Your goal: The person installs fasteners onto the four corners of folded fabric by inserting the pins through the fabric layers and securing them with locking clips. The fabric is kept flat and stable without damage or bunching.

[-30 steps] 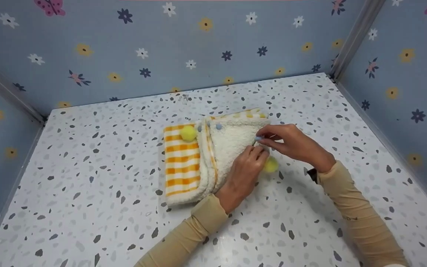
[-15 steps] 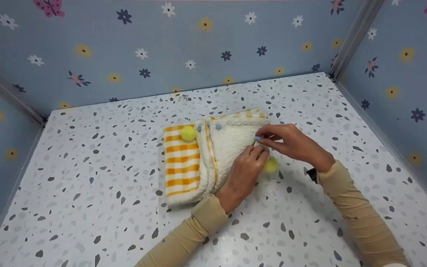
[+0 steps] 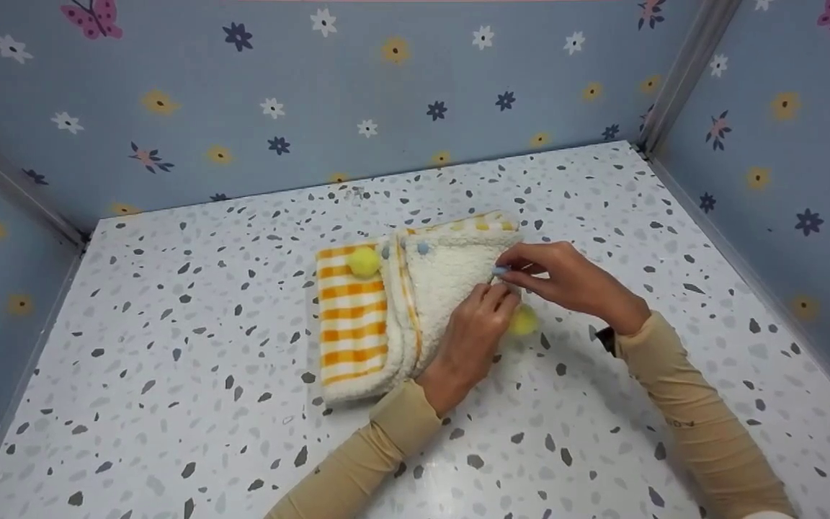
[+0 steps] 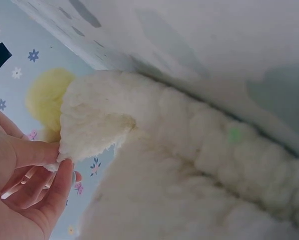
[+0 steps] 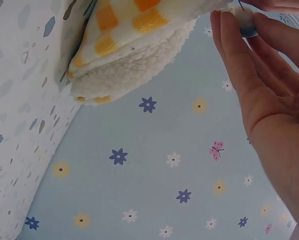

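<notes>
A folded cloth (image 3: 352,317), yellow-and-white checked with white fleece lining (image 3: 444,277), lies on the table. Its fleece edge (image 4: 84,120) is pinched between the thumb and fingers of my left hand (image 3: 472,328), near the cloth's right side. Just above, my right hand (image 3: 563,277) pinches a small round light-blue button (image 3: 501,271) between thumb and fingertips. In the right wrist view the button (image 5: 246,22) shows a blue underside, with a thin dark loop close by. One yellow pom-pom (image 3: 364,262) sits on the checked part; another pom-pom (image 3: 523,320) hangs beside my left fingers.
Two more blue buttons, one of them a round button (image 3: 423,248), show near the cloth's upper fold. The speckled white table (image 3: 192,375) is bordered by blue flowered panels: a back panel (image 3: 357,79), a left and a right panel (image 3: 782,209).
Both hands keep their holds on the fleece edge and the button, with barely any movement. The whole view has shifted slightly.
</notes>
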The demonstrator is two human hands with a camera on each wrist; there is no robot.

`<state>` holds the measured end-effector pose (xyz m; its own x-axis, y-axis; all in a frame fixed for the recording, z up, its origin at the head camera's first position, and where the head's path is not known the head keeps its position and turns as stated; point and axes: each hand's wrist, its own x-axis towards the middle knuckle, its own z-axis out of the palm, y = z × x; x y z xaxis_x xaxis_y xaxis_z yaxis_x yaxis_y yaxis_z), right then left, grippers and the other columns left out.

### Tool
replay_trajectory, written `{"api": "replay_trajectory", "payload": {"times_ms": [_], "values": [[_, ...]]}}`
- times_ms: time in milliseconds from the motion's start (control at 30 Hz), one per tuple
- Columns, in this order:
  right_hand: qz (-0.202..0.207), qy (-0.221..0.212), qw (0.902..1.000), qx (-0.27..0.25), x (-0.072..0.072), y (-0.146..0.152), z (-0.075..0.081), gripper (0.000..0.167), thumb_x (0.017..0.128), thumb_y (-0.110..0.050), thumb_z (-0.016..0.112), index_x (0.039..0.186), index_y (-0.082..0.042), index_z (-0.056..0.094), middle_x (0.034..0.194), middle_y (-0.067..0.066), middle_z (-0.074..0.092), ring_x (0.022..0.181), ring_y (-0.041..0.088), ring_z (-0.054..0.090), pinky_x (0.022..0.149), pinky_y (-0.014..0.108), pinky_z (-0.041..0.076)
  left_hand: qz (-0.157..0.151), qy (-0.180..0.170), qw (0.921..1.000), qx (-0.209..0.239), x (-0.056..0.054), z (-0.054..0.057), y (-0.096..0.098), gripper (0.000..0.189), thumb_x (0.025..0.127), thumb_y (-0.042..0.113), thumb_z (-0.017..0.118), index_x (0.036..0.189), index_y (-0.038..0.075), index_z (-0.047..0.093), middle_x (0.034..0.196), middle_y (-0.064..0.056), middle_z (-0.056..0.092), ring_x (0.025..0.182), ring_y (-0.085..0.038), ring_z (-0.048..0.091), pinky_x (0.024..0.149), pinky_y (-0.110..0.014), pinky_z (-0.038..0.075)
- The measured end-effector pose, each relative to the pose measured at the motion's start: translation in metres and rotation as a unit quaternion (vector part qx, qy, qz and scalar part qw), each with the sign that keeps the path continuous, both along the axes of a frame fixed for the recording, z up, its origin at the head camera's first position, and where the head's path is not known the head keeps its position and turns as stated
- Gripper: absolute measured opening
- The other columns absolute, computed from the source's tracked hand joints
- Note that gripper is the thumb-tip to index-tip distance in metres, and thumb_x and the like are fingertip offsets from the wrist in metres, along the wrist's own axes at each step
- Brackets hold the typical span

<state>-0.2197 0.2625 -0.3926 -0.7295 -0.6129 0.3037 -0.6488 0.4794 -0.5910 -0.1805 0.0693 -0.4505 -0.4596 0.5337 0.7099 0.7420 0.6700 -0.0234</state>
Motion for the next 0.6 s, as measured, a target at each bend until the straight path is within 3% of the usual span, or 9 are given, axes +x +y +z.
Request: {"api": "replay_trajectory", "payload": {"times_ms": [300,600], "values": [[0.031,-0.008,0.9994,0.012,0.0013,-0.0011,0.0008,0.020,0.095,0.003,0.069,0.113,-0.004,0.072,0.110,0.007,0.073,0.104,0.020,0.072,0.088,0.033,0.058,0.006,-0.050,0.9980,0.039,-0.0012,0.0027,-0.0005,0.012,0.099,-0.006,0.061,0.107,0.002,0.061,0.101,-0.011,0.050,0.079,-0.016,0.060,0.065,-0.024,0.054],[0.027,-0.009,0.9989,0.038,0.0006,0.0030,0.0013,0.024,0.094,0.001,0.071,0.117,-0.005,0.071,0.112,0.005,0.072,0.104,0.017,0.070,0.089,0.033,0.057,0.005,-0.073,0.9963,0.046,0.0024,0.0046,0.0014,0.016,0.100,-0.005,0.058,0.114,0.002,0.058,0.103,-0.012,0.051,0.078,-0.018,0.060,0.063,-0.026,0.055]]}}
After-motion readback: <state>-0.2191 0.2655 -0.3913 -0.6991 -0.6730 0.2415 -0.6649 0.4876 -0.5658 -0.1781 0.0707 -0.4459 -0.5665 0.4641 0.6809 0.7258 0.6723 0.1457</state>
